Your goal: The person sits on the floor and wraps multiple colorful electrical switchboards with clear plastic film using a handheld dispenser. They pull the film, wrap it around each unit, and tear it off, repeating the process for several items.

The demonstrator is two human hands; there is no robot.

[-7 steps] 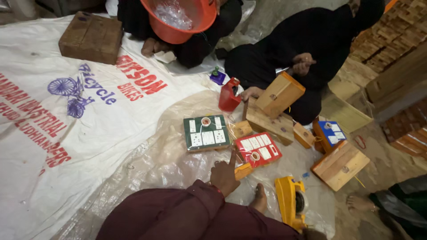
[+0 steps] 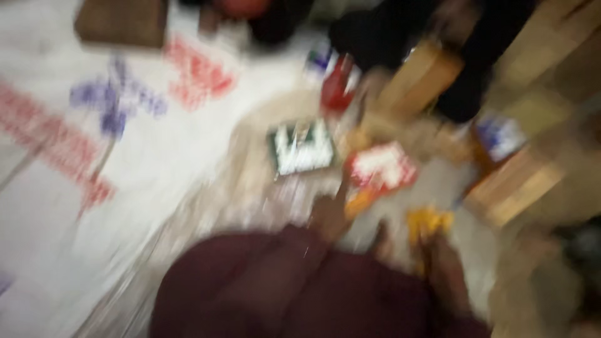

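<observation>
Now heavily blurred, left hand (image 2: 330, 213) still by red card (image 2: 380, 166), green card (image 2: 302, 146) unmoved, fingers' state unclear.

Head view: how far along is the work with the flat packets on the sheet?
Heavily blurred. Looking done: a flat green packet and a flat red-and-white packet lie side by side on the white printed sheet. In hand: the left hand reaches toward the red one; contact unclear. Left: wooden blocks and a yellow object lie loose nearby. The right hand can't be made out.

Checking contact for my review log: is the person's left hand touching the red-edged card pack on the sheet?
Cannot tell. In the head view, the left hand reaches toward the red-edged pack, but motion blur hides any contact or gap.
</observation>
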